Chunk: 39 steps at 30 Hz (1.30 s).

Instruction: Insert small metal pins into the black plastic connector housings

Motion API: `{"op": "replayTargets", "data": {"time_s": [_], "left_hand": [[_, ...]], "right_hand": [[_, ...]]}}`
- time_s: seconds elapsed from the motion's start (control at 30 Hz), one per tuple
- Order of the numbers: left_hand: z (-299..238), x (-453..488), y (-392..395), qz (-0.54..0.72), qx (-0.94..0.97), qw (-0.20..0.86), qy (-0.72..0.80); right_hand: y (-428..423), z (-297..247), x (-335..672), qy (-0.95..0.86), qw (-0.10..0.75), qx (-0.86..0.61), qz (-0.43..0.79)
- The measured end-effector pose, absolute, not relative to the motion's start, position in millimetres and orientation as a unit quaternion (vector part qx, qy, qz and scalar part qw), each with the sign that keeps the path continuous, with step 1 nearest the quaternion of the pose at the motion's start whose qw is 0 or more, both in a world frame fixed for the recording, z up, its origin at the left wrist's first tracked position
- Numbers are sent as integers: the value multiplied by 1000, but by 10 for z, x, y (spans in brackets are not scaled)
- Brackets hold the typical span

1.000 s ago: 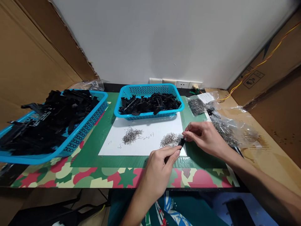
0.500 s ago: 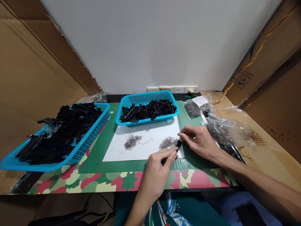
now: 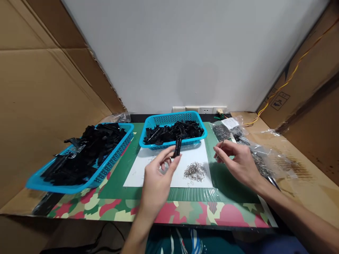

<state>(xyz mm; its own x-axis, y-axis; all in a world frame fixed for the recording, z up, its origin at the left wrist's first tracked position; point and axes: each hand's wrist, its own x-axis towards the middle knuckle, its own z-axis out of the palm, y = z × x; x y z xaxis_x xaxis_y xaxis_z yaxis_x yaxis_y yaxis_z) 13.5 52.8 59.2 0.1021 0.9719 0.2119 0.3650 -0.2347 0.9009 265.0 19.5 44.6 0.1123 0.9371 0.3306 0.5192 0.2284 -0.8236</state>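
Observation:
My left hand (image 3: pixel 157 176) pinches a narrow black plastic part (image 3: pixel 178 147) between thumb and fingers. The part points up and away, in front of the middle blue basket (image 3: pixel 173 144). Over the green mat, my right hand (image 3: pixel 235 158) is closed on a thin metal tool (image 3: pixel 222 143), mostly hidden by the fingers and looking like tweezers. Between the hands, a pile of small bent wire pieces (image 3: pixel 195 171) lies on white paper (image 3: pixel 164 181). Another wire pile (image 3: pixel 153 158) is largely covered by my left hand.
A larger blue basket (image 3: pixel 99 178) heaped with black plastic parts stands at the left. Clear bags (image 3: pixel 221 131) of small metal pieces lie at the right. Cardboard walls (image 3: pixel 47 81) flank the table, and sockets (image 3: pixel 206 110) line the back wall.
My left hand has moved up and left with the black part, away from the right-hand wire pile. My right hand has separated from the part and shifted right. The view has moved slightly.

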Motion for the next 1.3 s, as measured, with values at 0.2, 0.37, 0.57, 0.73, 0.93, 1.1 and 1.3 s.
{"op": "replayTargets", "data": {"time_s": [0.2, 0.37, 0.57, 0.73, 0.93, 1.1, 1.3], "left_hand": [[908, 190, 1048, 382, 769, 29, 512], [943, 383, 1241, 270, 808, -98, 515], [863, 434, 1163, 253, 829, -57, 495], [958, 86, 1196, 280, 789, -36, 545], [1138, -715, 1771, 200, 689, -94, 690], [1088, -1171, 2215, 104, 634, -79, 762], [928, -1329, 2419, 59, 632, -40, 772]], "right_hand": [[167, 452, 2626, -668, 435, -564, 217], [162, 452, 2639, -682, 414, -558, 227], [145, 433, 2643, -708, 398, -539, 223], [130, 358, 2673, -706, 396, -540, 230], [122, 361, 2669, -715, 387, -535, 228], [136, 359, 2671, -714, 381, -539, 232], [125, 358, 2705, -711, 369, -547, 241]]}}
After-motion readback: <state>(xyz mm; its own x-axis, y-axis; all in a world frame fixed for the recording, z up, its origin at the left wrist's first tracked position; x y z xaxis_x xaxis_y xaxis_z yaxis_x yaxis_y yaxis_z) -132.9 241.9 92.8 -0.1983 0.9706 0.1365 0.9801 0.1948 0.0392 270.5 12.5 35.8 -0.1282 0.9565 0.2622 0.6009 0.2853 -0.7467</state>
